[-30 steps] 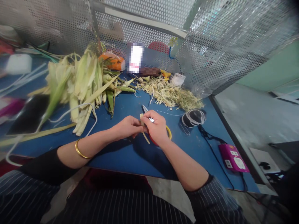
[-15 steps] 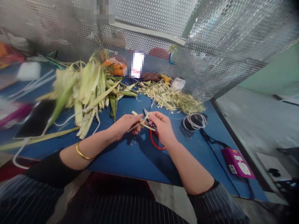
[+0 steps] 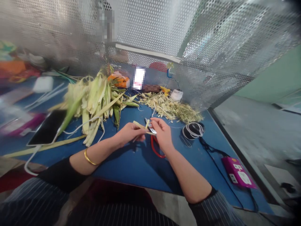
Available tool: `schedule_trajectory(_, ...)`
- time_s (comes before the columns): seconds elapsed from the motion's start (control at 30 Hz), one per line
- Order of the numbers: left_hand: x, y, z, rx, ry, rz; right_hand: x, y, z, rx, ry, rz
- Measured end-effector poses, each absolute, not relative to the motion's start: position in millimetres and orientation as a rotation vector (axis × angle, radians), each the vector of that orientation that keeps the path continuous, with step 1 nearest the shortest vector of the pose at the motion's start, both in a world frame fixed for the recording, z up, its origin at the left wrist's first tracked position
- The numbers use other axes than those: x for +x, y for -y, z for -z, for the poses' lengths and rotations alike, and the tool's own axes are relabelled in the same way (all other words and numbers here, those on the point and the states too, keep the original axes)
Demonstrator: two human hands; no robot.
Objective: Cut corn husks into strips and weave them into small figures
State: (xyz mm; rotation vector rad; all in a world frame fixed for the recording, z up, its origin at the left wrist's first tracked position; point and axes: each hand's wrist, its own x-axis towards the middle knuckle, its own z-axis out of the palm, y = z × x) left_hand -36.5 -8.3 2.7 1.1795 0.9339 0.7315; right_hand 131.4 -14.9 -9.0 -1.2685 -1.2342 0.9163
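My left hand (image 3: 129, 135) is closed around a small piece of crossed, pale yellow-green leaf strips (image 3: 138, 124), the thumb laid over the crossing. Short strip ends stick out on both sides. Close by on the right, my right hand (image 3: 164, 134) has its thumb and forefinger pinched at a strip end; the exact contact is partly hidden. Red-handled scissors (image 3: 155, 147) lie on the blue table below my right hand, their blades partly covered by the hand and strips.
Long leaves (image 3: 94, 100) are heaped at left beside a dark-screened phone (image 3: 48, 127). Leaf scraps (image 3: 169, 108) lie at the back, before a perforated screen (image 3: 155, 28). Right stand a black spool with white cord (image 3: 193, 130) and a purple power socket box (image 3: 238, 172).
My left thumb has come forward over the strip crossing. The right fingers stay near the strip end. The whole view has tilted up slightly, so the table sits lower.
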Motion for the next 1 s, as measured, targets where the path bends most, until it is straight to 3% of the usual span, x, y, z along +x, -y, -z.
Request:
schedule_trajectory(0.13, -41.2, -1.8, -12.4, 0.984, -0.883, -0.947, 135.0, 12.4, 6.8, -1.23, 1.057, -0.798)
schedule_trajectory(0.3, -43.1, -3.6, -26.1, 0.858, -0.772, -1.117, 120.7, 21.8, -5.4, -1.157, 1.193, -1.037)
schedule_trajectory(0.47, -41.9, 4.7, -23.9, 0.795, -0.771, -1.086, 96.4, 29.2, -12.5, -1.214, 1.559, -0.98)
schedule_trajectory(1.0, -44.6, 4.1, -10.4, 0.777, -0.823, -0.984, 106.4, 30.9, 9.0, -1.264, 1.605, -0.963)
